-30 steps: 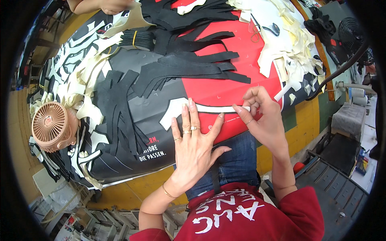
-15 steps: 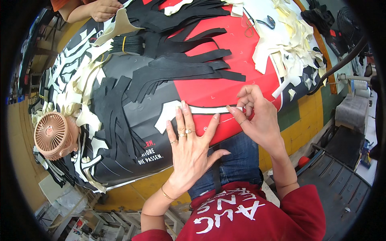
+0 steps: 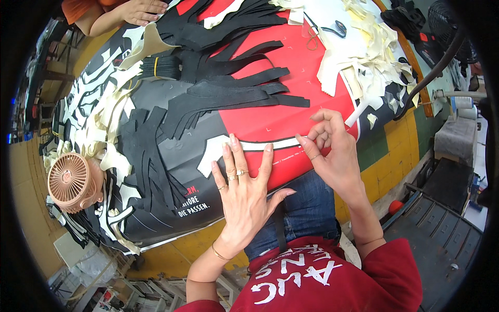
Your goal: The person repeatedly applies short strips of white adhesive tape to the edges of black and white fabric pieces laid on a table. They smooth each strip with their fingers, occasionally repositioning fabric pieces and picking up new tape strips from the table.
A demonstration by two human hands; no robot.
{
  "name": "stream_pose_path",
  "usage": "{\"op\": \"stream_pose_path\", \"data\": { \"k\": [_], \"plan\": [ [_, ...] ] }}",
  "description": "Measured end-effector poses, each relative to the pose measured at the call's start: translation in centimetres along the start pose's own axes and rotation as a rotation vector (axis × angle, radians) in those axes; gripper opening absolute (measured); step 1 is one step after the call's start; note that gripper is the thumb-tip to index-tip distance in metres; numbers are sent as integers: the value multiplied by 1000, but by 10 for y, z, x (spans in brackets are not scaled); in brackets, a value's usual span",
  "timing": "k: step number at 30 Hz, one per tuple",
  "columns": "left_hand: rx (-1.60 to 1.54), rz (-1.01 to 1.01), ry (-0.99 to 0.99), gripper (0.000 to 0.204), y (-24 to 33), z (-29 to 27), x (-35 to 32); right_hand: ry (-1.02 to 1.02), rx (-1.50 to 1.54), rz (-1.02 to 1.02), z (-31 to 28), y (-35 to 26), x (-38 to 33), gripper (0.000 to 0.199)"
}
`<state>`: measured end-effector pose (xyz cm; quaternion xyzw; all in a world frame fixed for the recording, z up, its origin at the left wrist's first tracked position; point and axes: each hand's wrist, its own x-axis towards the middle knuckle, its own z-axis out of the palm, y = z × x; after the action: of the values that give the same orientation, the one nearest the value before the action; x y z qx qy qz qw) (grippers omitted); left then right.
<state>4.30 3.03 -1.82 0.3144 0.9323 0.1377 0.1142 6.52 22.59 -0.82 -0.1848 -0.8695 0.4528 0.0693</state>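
A white piece of fabric (image 3: 212, 154) lies near the table's front edge, wide at its left end and tapering into a narrow curved band on the right. Black edging (image 3: 283, 140) follows the band. My left hand (image 3: 242, 190) is spread palm down, its fingertips resting on the white piece and the red surface just below the band. At the band's right end is my right hand (image 3: 335, 153), thumb and forefinger pinched at the tip and the other fingers curled. Part of that tip is hidden by the fingers.
Black cut strips (image 3: 234, 99) lie in piles beyond my hands. A rubber-banded black bundle (image 3: 162, 68) sits farther left. Cream scraps (image 3: 358, 62) heap at the far right near scissors (image 3: 335, 29). A small fan (image 3: 73, 182) stands left. Another person's hand (image 3: 143, 11) rests at the far left.
The view has shifted slightly. My left forefinger has drawn closer to its neighbours, and my right thumb has moved a little outward along the band. The other person's fingers have spread out.
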Motion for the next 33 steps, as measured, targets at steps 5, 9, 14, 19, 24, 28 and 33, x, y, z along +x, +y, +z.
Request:
{"op": "stream_pose_path", "data": {
  "k": [5,9,14,19,24,28,33],
  "plan": [
    [-2,-4,-1,94,1,0,0,-1,-8,-5,0,1,0,40],
    [-4,-6,9,94,1,0,0,63,-78,-71,2,1,-3,43],
    [-17,-10,11,94,2,0,0,118,-126,-147,-5,5,-11,33],
    [-53,-35,22,95,5,0,0,125,-38,-22,-11,4,-18,18],
    [-22,-2,62,97,17,5,-3,106,-99,-51,-11,1,-16,17],
    [-85,104,40,94,22,13,3,87,-137,-23,-9,2,-17,15],
    [-50,155,62,89,23,23,15,88,-171,-136,-6,13,-18,16]
  ]
}}
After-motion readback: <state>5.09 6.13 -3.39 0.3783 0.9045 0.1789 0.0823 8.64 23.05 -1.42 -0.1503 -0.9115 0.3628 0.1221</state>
